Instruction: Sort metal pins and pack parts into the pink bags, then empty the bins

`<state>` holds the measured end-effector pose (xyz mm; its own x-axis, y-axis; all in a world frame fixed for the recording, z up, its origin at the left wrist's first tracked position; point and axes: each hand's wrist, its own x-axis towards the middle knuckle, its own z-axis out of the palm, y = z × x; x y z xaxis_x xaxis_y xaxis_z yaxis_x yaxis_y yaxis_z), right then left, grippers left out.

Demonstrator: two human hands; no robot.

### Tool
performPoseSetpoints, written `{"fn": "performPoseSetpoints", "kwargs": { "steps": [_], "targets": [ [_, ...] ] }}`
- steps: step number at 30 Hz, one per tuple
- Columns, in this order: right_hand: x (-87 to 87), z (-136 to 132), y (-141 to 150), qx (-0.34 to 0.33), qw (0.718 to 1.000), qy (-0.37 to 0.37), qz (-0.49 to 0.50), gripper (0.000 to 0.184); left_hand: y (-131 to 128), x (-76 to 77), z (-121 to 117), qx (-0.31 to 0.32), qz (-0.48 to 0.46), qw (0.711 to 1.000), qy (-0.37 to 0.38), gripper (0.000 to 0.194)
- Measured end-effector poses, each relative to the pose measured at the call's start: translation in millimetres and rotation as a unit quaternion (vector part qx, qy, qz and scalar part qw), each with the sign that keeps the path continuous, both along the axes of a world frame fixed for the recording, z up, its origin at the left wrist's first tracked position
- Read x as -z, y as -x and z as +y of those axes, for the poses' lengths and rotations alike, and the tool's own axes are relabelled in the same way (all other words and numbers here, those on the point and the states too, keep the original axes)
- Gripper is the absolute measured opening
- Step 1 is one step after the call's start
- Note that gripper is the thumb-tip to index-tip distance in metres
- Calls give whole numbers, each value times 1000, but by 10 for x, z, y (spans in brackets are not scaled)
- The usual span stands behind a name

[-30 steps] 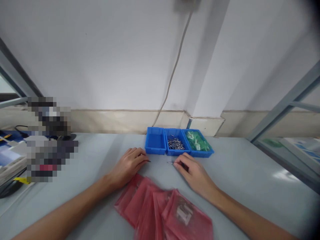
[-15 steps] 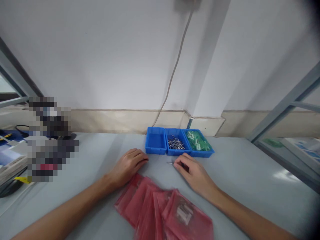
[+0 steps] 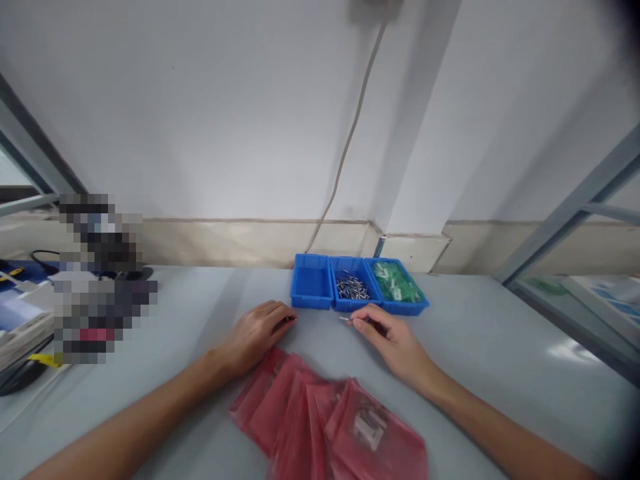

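My right hand pinches a thin metal pin-like piece between thumb and fingertips, its shiny tip pointing left, just in front of the blue bins. Left of it, my left hand rests near the table with thumb and fingers closed together. A tiny glint shows at those fingertips, but what they hold is too small to name. Below both hands lies a fanned stack of pink plastic bags. The top right bag has a pale piece inside.
Three blue bins stand side by side: an empty one, one with many metal pieces, one with green-and-white packets. A cable hangs down the wall. A person, blurred out, and electronic gear are at the left.
My right hand has lifted slightly with the metal piece and tilted, showing more of its fingertips. My left hand has barely shifted. Bags and bins are unchanged.
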<state>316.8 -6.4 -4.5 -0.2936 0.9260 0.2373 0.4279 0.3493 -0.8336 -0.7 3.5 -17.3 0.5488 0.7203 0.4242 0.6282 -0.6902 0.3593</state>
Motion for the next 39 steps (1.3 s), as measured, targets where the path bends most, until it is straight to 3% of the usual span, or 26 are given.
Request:
{"fn": "performPoseSetpoints", "kwargs": {
  "steps": [9,13,16,32,39],
  "targets": [
    [11,-66,44,-29,991,103,82,38,-7,-1,-17,-14,-1,1000,4,15],
    [10,-61,49,-29,985,126,110,38,-3,16,-6,-9,2,1000,-6,22],
    [1,-67,60,-22,985,126,119,37,-2,29,4,-1,1,1000,-12,30],
    [32,-110,58,-14,993,80,80,36,9,28,-8,-5,-27,1000,8,23],
    [30,-119,56,-16,994,76,71,34,-25,-52,6,-17,-2,998,-57,30]
  ]
}}
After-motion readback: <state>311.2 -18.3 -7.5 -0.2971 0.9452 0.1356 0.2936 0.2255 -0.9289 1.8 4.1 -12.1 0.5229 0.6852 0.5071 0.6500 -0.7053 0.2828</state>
